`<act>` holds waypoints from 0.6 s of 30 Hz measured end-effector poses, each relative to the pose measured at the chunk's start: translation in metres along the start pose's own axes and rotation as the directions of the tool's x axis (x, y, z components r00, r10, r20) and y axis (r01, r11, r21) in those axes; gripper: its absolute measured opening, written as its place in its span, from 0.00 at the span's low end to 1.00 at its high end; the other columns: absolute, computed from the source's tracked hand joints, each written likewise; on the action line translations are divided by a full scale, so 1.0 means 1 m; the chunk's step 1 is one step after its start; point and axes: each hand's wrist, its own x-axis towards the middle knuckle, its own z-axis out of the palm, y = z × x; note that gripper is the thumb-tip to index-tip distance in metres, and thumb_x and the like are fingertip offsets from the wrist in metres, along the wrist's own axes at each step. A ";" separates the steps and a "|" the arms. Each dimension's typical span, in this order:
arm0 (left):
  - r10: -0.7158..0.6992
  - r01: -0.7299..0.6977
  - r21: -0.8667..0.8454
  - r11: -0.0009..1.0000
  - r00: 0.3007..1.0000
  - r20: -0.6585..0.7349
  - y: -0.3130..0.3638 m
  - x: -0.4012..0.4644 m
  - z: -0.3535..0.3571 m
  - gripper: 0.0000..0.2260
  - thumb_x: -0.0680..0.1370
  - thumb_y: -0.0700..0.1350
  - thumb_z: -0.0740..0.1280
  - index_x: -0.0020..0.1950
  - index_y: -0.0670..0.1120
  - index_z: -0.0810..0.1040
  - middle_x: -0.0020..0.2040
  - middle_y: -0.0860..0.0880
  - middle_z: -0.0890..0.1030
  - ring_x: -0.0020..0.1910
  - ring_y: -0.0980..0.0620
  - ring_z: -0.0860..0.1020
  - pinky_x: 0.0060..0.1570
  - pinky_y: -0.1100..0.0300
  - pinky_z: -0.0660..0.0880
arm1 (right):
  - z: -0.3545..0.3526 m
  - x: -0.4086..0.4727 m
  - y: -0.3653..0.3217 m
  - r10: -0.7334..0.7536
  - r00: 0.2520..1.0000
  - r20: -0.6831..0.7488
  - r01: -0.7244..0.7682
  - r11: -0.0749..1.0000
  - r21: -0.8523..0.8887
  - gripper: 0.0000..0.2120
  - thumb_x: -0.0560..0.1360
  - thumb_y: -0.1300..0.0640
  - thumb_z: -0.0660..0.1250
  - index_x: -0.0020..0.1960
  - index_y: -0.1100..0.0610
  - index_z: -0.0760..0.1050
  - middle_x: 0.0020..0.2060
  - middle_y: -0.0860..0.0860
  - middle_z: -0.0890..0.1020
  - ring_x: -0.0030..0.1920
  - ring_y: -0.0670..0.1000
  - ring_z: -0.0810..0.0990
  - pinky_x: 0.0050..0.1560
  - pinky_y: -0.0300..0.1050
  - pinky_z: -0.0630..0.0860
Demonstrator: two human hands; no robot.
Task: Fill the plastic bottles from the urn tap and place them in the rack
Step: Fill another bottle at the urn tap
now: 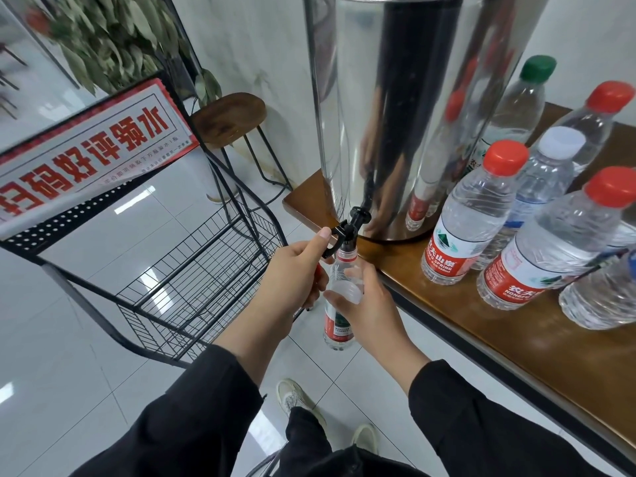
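A tall polished steel urn is standing at the corner of the brown wooden bench, its black tap jutting past the edge. A black wire rack is waiting on the floor to the left. The right hand is gripping a clear plastic bottle with a red label, holding its uncapped neck just under the spout. The left hand is curling around the tap lever, thumb on top. Water could be spilling onto the floor tiles if the narrow mouth is drifting off the spout, or overflowing if the lever is being held too long. The bottle looks thin-walled and transparent; its fill level is hard to tell.
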 end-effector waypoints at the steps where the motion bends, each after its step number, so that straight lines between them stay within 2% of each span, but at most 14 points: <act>1: 0.000 0.000 0.002 1.000 1.000 -0.001 0.000 0.000 0.000 0.24 0.82 0.63 0.62 0.45 0.43 0.81 0.30 0.45 0.75 0.23 0.53 0.68 0.23 0.63 0.67 | 0.000 0.000 0.000 -0.001 1.000 0.002 0.001 1.000 0.000 0.41 0.69 0.32 0.71 0.75 0.41 0.56 0.70 0.45 0.72 0.69 0.52 0.74 0.60 0.55 0.80; 18: -0.013 0.013 -0.005 1.000 1.000 -0.006 -0.001 0.000 0.000 0.24 0.81 0.63 0.62 0.47 0.42 0.81 0.30 0.46 0.76 0.24 0.53 0.68 0.24 0.63 0.67 | 0.001 0.000 0.002 0.008 1.000 0.015 -0.008 1.000 0.010 0.41 0.69 0.33 0.71 0.75 0.39 0.56 0.71 0.43 0.72 0.70 0.51 0.74 0.59 0.52 0.79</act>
